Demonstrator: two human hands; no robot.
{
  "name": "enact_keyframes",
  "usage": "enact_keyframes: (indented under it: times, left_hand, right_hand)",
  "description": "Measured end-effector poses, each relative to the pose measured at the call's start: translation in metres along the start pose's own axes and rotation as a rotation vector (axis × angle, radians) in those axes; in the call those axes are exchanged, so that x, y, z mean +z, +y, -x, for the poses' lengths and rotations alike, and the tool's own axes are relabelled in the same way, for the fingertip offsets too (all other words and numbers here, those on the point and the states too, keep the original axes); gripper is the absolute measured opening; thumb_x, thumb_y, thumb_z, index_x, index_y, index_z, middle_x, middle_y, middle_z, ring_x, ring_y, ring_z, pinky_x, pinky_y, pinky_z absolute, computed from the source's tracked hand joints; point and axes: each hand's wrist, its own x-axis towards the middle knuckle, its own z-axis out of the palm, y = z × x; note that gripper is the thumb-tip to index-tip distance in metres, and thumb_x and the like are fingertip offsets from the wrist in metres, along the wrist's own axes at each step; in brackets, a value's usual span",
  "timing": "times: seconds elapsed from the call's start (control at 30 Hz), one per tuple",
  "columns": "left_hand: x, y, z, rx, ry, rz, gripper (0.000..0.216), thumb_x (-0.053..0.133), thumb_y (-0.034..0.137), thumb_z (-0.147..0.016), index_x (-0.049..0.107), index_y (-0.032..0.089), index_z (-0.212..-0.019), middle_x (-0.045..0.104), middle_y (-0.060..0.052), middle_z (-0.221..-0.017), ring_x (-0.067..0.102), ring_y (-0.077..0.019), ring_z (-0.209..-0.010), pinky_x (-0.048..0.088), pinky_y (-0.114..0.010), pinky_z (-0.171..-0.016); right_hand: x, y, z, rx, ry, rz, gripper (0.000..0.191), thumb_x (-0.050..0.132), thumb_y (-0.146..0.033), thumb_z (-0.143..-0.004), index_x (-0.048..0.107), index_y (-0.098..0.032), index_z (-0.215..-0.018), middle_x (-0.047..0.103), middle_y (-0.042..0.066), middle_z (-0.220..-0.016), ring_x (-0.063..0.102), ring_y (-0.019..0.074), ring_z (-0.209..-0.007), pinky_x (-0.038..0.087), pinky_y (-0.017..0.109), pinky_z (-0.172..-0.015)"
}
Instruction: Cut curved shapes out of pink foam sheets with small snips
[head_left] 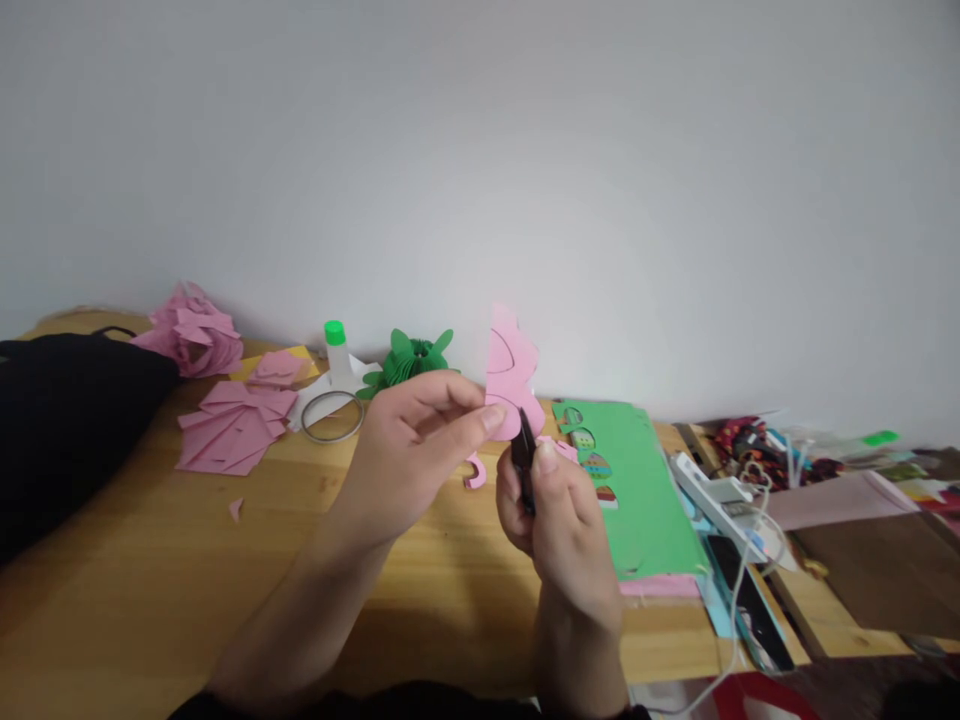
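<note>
My left hand pinches the lower edge of a pink paper piece marked with curved pencil lines and holds it upright above the wooden table. My right hand is closed around black scissors, whose blades meet the bottom of the pink paper. A small curled pink offcut lies on the table just below the hands.
Pink paper scraps and a crumpled pink heap lie at the left, near a black bag. A green-capped glue bottle, a metal ring, a green paper flower, green sheets and cluttered supplies surround the hands.
</note>
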Motion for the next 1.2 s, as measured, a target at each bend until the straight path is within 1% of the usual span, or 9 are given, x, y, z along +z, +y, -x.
enact_keyframes:
  times: [0.17, 0.3, 0.4, 0.57, 0.7, 0.87, 1.0, 1.2]
  left_hand:
    - [0.0007, 0.0001, 0.0000, 0.003, 0.015, -0.012, 0.010, 0.073, 0.020, -0.075, 0.068, 0.018, -0.066, 0.067, 0.001, -0.063, 0.058, -0.0104, -0.049, 0.050, -0.022, -0.043]
    - [0.0019, -0.0015, 0.0009, 0.056, 0.055, -0.058, 0.008, 0.073, 0.020, -0.078, 0.071, 0.019, -0.070, 0.071, 0.000, -0.067, 0.061, -0.0111, -0.053, 0.052, -0.021, -0.046]
    - [0.0031, -0.0007, 0.0020, 0.081, 0.060, -0.117, 0.007, 0.074, 0.022, -0.079, 0.073, 0.019, -0.073, 0.073, -0.001, -0.069, 0.063, -0.0118, -0.056, 0.053, -0.021, -0.048]
    - [0.0046, 0.0005, 0.0032, 0.110, 0.057, -0.146, 0.007, 0.073, 0.021, -0.080, 0.075, 0.019, -0.073, 0.071, 0.000, -0.068, 0.059, -0.0088, -0.052, 0.053, -0.019, -0.049]
    - [0.0035, -0.0004, 0.0022, 0.092, 0.052, -0.167, 0.009, 0.073, 0.021, -0.080, 0.074, 0.019, -0.071, 0.071, 0.000, -0.068, 0.062, -0.0104, -0.057, 0.054, -0.019, -0.051]
    - [0.0007, -0.0003, 0.0007, 0.087, 0.036, -0.182, 0.010, 0.073, 0.021, -0.079, 0.073, 0.019, -0.069, 0.071, 0.000, -0.066, 0.064, -0.0114, -0.056, 0.055, -0.019, -0.050]
    - [-0.0003, -0.0006, 0.0007, 0.083, 0.037, -0.186, 0.010, 0.074, 0.022, -0.078, 0.073, 0.019, -0.069, 0.071, -0.001, -0.067, 0.066, -0.0128, -0.058, 0.055, -0.020, -0.050]
    - [0.0002, -0.0005, 0.0019, 0.084, 0.037, -0.192, 0.012, 0.074, 0.021, -0.078, 0.072, 0.018, -0.067, 0.071, 0.000, -0.066, 0.063, -0.0105, -0.055, 0.054, -0.018, -0.049]
  right_hand:
    - [0.0005, -0.0001, -0.0006, 0.000, -0.006, -0.014, 0.046, 0.039, -0.052, -0.101, 0.048, -0.021, -0.070, 0.033, -0.008, -0.048, 0.024, 0.0082, -0.040, 0.022, 0.021, -0.037]
    - [0.0002, 0.0010, -0.0009, -0.019, 0.003, -0.013, 0.045, 0.039, -0.051, -0.102, 0.049, -0.020, -0.070, 0.034, -0.007, -0.049, 0.024, 0.0083, -0.040, 0.022, 0.021, -0.037]
    - [0.0004, 0.0017, -0.0011, -0.023, 0.016, -0.008, 0.046, 0.037, -0.051, -0.102, 0.048, -0.020, -0.070, 0.034, -0.007, -0.049, 0.024, 0.0081, -0.041, 0.022, 0.021, -0.038]
    - [0.0007, 0.0020, -0.0008, -0.005, 0.035, 0.024, 0.047, 0.040, -0.055, -0.100, 0.048, -0.021, -0.068, 0.034, -0.007, -0.048, 0.025, 0.0083, -0.040, 0.022, 0.021, -0.038]
    - [-0.0002, 0.0014, -0.0014, 0.003, 0.035, 0.040, 0.048, 0.040, -0.056, -0.100, 0.048, -0.021, -0.068, 0.034, -0.007, -0.048, 0.026, 0.0086, -0.040, 0.022, 0.022, -0.037]
    - [-0.0009, 0.0015, -0.0038, -0.017, 0.023, 0.019, 0.047, 0.042, -0.055, -0.099, 0.048, -0.021, -0.068, 0.033, -0.007, -0.049, 0.025, 0.0087, -0.041, 0.021, 0.022, -0.037]
    - [-0.0016, 0.0032, -0.0041, -0.011, 0.039, 0.026, 0.047, 0.043, -0.056, -0.099, 0.049, -0.022, -0.067, 0.034, -0.006, -0.048, 0.026, 0.0095, -0.040, 0.021, 0.023, -0.036]
    - [-0.0013, 0.0045, -0.0038, -0.026, 0.037, 0.018, 0.047, 0.042, -0.054, -0.099, 0.049, -0.022, -0.066, 0.036, -0.006, -0.048, 0.028, 0.0097, -0.040, 0.021, 0.024, -0.037]
